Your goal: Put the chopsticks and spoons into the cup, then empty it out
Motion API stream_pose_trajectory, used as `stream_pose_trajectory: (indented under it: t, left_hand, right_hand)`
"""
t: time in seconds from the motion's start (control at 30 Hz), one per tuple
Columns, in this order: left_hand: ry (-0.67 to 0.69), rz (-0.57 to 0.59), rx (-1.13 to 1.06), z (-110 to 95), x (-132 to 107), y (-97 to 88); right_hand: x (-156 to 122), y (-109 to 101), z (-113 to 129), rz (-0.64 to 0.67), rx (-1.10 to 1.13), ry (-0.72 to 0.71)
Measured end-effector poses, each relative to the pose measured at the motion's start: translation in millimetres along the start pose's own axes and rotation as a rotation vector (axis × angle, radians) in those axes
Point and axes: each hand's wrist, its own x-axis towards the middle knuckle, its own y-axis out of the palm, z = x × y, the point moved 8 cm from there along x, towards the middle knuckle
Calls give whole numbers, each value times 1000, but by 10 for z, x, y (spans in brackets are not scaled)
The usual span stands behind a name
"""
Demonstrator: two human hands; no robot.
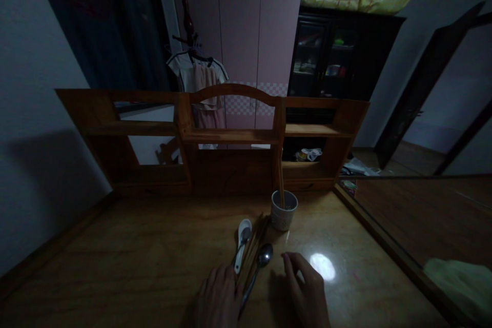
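Note:
My left hand is at the bottom centre, fingers close together and bent down over the lower ends of the utensils. What its fingertips grip is hidden. Beside it lie several wooden chopsticks in a loose bundle. To their left, a small metal spoon rests on a white spoon. A larger metal spoon lies to the right, its handle running down next to my left thumb. My right hand hovers at the right of that spoon, fingers slightly curled and apart, with nothing visible in it. Beyond stands a white cup holding chopsticks.
Utensils and cup are on a glossy wooden table. A wooden shelf unit runs along its back edge, just behind the cup. A raised wooden edge borders the right side. Pale cloth lies at the far right.

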Motion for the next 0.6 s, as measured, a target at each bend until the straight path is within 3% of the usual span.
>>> stream_pose_trajectory:
  t: [0.3, 0.6]
  left_hand:
    - [-19, 92, -31, -7, 8, 73]
    - [-40, 177, -318, 83, -14, 144]
  right_hand:
    - [-11, 10, -4, 18, 17, -6]
    - [-4, 23, -29, 39, 20, 26]
